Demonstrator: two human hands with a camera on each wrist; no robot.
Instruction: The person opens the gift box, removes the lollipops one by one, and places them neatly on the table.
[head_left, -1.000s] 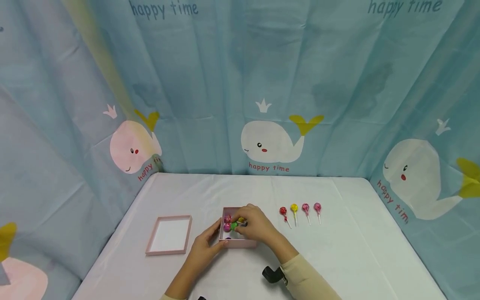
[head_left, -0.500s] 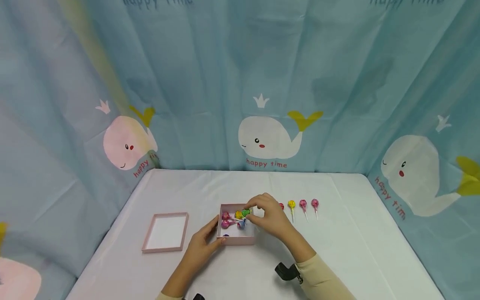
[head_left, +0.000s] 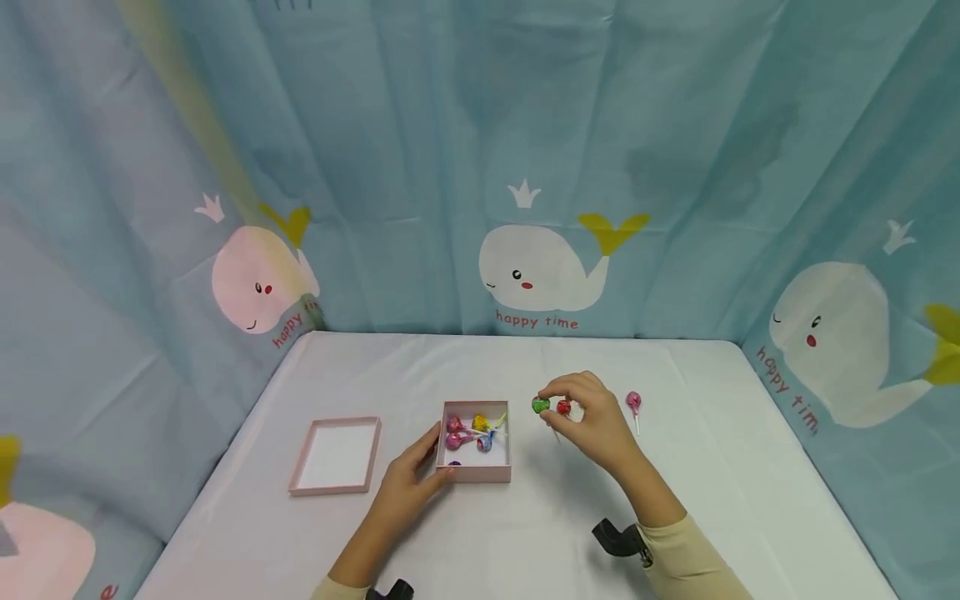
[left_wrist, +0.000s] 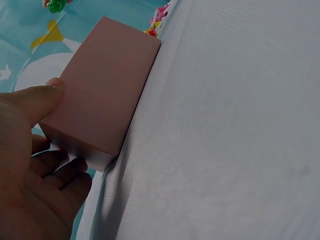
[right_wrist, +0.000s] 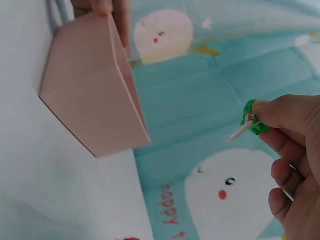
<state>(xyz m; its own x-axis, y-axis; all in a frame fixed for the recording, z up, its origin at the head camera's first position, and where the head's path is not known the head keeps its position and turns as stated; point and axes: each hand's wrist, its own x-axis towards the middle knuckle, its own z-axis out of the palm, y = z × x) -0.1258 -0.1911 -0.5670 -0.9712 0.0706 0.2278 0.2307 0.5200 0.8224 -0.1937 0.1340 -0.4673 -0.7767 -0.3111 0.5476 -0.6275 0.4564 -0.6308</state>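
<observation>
My right hand (head_left: pixel 600 421) pinches a green-wrapped lollipop (head_left: pixel 540 405) by its candy head, between thumb and index finger, above the table to the right of the box. Its white stick points down in the head view. With the thumb on the front wall and fingers at the left side, my left hand (head_left: pixel 401 492) holds the pink open box (head_left: pixel 474 475). Inside lie a yellow lollipop (head_left: pixel 480 423), a blue one (head_left: pixel 484 442) and two pink ones, plus a dark purple one half hidden behind the front wall.
Left of the box lies a shallow pink lid (head_left: pixel 372 460) with a white inside. A red lollipop (head_left: pixel 564 407) and a pink lollipop (head_left: pixel 633 401) lie on the white tablecloth (head_left: pixel 750 500); others there are hidden behind the right hand. Whale-print curtains stand around the table.
The right hand has lifted the green lollipop out of the box and carried it right, beside the red lollipop. The left hand has stayed on the box.
</observation>
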